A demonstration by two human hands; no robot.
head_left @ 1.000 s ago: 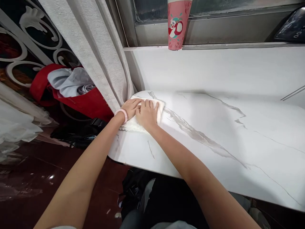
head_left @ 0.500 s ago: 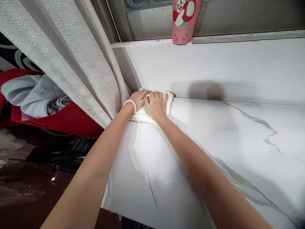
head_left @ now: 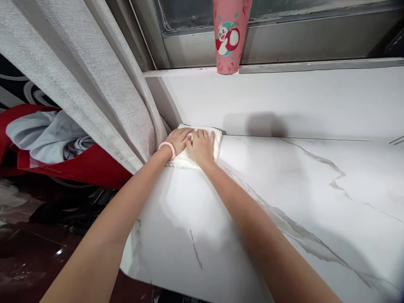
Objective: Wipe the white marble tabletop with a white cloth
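A folded white cloth lies at the far left corner of a white marble table, against the white wall. My left hand, with a pink coil band at the wrist, presses flat on the cloth's left part. Beside it, my right hand rests palm down on the cloth, fingers pointing to the wall. The two hands touch each other and cover most of the cloth.
A grey curtain hangs just left of the hands. A pink cartoon cup stands on the window ledge above. A red bag with grey clothes sits on the dark floor at left.
Both hands slid the cloth from nearer the table's left edge back to the wall corner. In the last half second they barely moved; the view shifted a little.
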